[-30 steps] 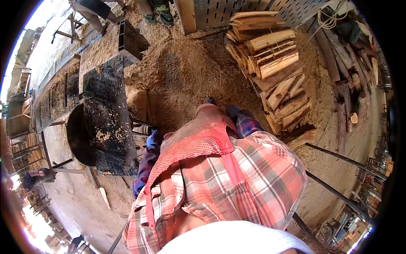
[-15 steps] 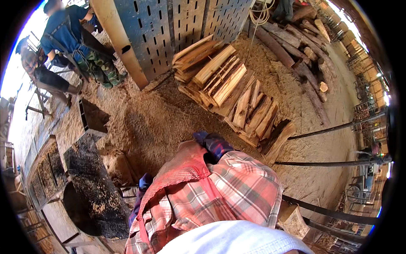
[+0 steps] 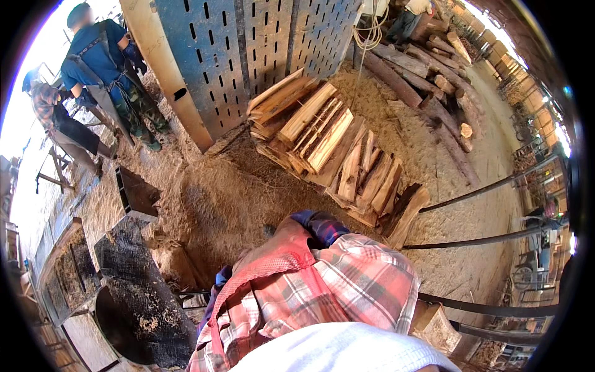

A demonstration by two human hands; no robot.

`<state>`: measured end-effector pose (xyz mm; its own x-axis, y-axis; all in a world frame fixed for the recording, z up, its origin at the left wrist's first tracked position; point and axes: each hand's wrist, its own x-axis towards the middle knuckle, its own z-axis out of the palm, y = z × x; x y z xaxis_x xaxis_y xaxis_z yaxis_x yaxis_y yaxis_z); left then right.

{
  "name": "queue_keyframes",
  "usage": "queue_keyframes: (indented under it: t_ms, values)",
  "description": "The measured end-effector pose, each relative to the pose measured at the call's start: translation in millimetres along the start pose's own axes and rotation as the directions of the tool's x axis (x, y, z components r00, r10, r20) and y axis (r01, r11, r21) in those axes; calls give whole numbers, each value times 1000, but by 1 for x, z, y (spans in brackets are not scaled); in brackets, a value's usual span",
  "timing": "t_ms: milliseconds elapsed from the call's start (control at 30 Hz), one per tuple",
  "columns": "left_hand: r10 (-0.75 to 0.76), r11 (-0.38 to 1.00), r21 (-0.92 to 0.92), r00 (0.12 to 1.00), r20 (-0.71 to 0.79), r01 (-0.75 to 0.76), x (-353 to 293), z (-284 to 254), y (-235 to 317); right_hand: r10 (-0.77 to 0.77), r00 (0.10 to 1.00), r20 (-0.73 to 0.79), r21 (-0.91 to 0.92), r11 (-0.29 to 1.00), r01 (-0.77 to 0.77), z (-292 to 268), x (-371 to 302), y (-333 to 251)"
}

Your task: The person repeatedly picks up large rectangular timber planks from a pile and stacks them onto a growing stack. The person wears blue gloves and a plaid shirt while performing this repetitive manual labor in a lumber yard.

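Note:
My right arm (image 3: 319,227), in a dark blue and purple plaid sleeve, bends in front of my body near the near end of a stack of split wood slabs (image 3: 331,139). Its hand is hidden behind the red apron (image 3: 279,263) over my red plaid shirt. On the left, only a strip of my left sleeve (image 3: 218,286) shows past the apron's edge; that hand is hidden too. A small dark rounded thing (image 3: 269,230) pokes out beyond the apron, too little of it visible to name. What either hand holds cannot be seen.
Sawdust-strewn ground (image 3: 217,204) lies ahead. A slotted blue metal panel (image 3: 214,62) stands behind the slabs; logs (image 3: 434,80) lie far right. Black sawdust-covered machinery (image 3: 139,279) is at left. Two people work far left, one in a blue shirt (image 3: 96,53); another person (image 3: 409,18) is beside the logs.
The view has shifted slightly. My right sleeve is drawn in closer to the apron, and the dark rounded thing has come into sight. A person by the logs shows more fully.

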<state>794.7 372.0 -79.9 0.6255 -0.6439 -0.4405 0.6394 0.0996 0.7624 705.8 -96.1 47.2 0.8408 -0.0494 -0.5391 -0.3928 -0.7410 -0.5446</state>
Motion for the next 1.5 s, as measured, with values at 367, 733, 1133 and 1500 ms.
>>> queue_keyframes:
  t_ms: [367, 733, 1133, 1500]
  values:
    - [180, 877, 358, 910, 375, -321, -23, -24, 10, -9, 1000, -16, 171, 985, 12, 28, 44, 26]
    - [160, 839, 505, 979, 126, -202, -14, 14, 30, -171, 976, 136, -69, 981, 182, 40, 87, 36]
    - [118, 880, 460, 992, 35, -121, -45, -23, -3, -325, 928, 182, -97, 933, 345, 30, 72, -5]
    - [191, 658, 746, 981, -30, -106, -74, 30, 32, -253, 928, 273, -79, 956, 284, 29, 73, -9]
